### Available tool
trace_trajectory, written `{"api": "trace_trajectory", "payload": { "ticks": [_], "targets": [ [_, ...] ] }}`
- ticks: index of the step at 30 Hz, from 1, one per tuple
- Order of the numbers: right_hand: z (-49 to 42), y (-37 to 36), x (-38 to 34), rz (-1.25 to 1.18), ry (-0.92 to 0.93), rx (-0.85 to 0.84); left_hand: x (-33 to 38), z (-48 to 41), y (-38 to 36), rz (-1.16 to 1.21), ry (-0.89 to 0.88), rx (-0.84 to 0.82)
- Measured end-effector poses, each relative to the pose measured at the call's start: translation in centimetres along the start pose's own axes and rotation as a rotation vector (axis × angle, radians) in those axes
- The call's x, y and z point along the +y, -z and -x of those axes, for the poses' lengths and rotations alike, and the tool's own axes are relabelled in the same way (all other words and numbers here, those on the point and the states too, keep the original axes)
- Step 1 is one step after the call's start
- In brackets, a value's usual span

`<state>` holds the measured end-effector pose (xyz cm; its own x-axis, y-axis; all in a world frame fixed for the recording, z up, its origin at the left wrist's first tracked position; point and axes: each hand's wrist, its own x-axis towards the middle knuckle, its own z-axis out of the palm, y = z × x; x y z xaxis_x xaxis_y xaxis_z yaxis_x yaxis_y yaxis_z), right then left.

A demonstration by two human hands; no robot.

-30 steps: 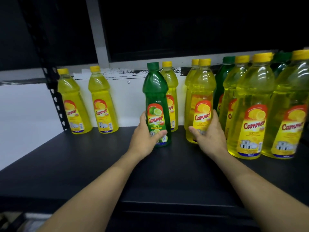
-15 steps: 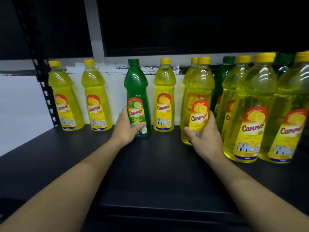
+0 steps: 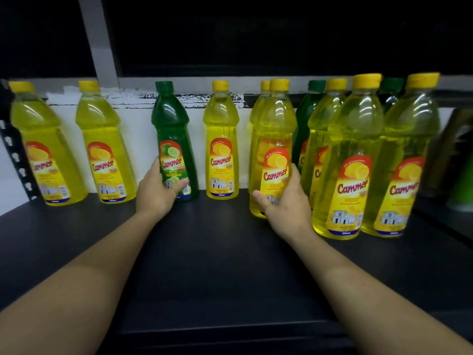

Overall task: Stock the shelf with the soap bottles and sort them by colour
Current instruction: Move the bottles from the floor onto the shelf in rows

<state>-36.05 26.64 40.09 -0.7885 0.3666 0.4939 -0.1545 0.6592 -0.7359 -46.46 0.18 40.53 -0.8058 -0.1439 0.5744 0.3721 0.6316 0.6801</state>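
Note:
My left hand (image 3: 156,193) grips the base of a green soap bottle (image 3: 172,129), which stands upright at the back of the black shelf (image 3: 217,265). Two yellow bottles (image 3: 41,149) (image 3: 105,144) stand to its left and one yellow bottle (image 3: 222,139) to its right. My right hand (image 3: 284,203) wraps the lower part of another yellow bottle (image 3: 275,129), with a further yellow one close behind it. On the right stands a tight cluster of several yellow bottles (image 3: 350,155), with two green bottles (image 3: 305,116) (image 3: 390,93) partly hidden behind them.
A white wall strip (image 3: 138,119) runs behind the bottles. A perforated black shelf post (image 3: 15,155) stands at the far left. A dark object (image 3: 458,155) sits at the right end. Dark space lies above the shelf.
My left hand has slid the green bottle leftward and back into the row, between yellow bottles. My right hand has stayed on its yellow bottle.

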Motion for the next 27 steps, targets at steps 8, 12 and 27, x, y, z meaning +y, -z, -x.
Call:
{"api": "trace_trajectory", "payload": {
  "ticks": [8, 12, 27],
  "targets": [
    [-0.3, 1.1, -0.2, -0.065, -0.043, -0.072, 0.4, 2.8, 0.9, -0.076, 0.1, -0.078],
    [0.7, 2.1, -0.8, -0.098, -0.042, -0.14, 3.5, 5.5, 1.8, -0.017, 0.096, 0.133],
    [8.6, 5.8, -1.7, -0.242, 0.064, -0.28, 13.4, 15.6, 1.1, 0.441, 0.013, -0.291]
  ]
}}
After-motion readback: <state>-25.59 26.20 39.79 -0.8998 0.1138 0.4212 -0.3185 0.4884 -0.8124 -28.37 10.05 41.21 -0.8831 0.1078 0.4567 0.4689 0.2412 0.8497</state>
